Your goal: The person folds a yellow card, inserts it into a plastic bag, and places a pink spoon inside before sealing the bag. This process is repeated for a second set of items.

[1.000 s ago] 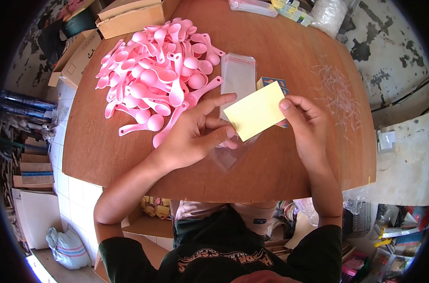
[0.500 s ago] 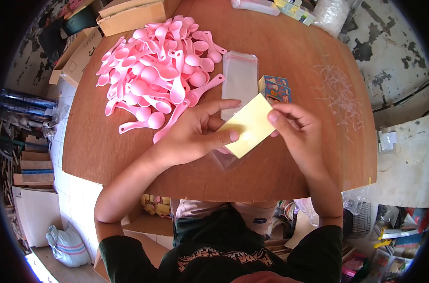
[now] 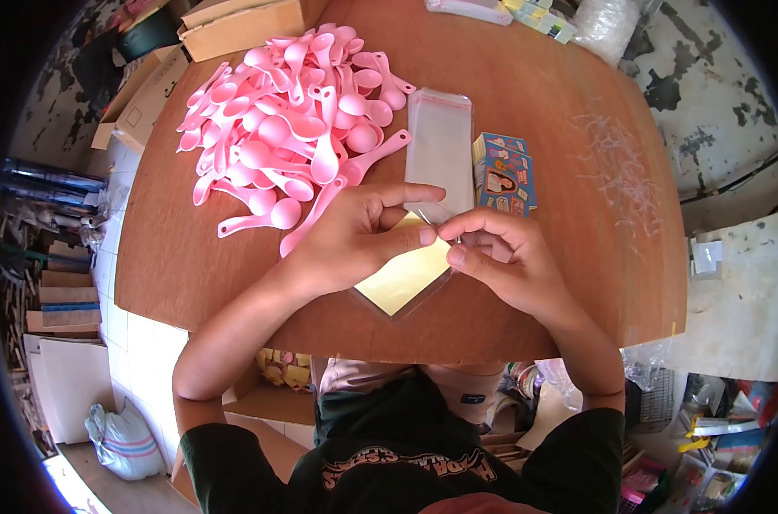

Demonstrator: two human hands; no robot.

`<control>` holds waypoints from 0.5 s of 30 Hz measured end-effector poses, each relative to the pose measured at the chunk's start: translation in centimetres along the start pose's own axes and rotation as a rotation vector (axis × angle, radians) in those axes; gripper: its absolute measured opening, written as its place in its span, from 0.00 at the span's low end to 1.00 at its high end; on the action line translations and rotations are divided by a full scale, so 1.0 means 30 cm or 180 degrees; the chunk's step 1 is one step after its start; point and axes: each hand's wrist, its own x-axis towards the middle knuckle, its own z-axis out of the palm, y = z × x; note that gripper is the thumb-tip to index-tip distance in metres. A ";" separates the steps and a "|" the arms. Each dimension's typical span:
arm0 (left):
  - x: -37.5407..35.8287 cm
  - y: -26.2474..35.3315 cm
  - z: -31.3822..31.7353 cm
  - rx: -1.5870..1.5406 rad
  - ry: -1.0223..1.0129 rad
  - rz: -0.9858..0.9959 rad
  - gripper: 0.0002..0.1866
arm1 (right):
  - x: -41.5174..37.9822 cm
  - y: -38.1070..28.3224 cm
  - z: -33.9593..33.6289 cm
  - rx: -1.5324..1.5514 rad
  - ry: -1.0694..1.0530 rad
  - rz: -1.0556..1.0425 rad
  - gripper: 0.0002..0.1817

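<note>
A pale yellow card lies inside a clear plastic sleeve, slanting down toward the table's front edge. My left hand is closed on the sleeve's upper left part, thumb on top. At the sleeve's upper end, my right hand pinches the clear plastic between thumb and fingers. Beyond my hands lies a stack of clear sleeves, with a stack of blue printed cards to its right. A large heap of pink spoons sits to the left.
The wooden table carries thin plastic strips on its right side. A cardboard box stands at the back left. At the back right are a yellow-green box and a clear plastic roll.
The yellow card has moved down and left, into the clear sleeve. My right hand has let go of the card's corner, come nearer my left hand and taken hold of the sleeve's end.
</note>
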 end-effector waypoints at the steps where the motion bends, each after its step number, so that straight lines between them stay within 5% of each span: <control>1: -0.001 0.000 0.002 0.0070 -0.0004 -0.0011 0.25 | -0.001 0.004 -0.003 0.0005 -0.0009 0.0002 0.08; 15: 0.003 -0.012 0.010 -0.0109 -0.0065 0.0155 0.20 | 0.006 0.006 -0.026 -0.0367 0.0672 -0.0140 0.09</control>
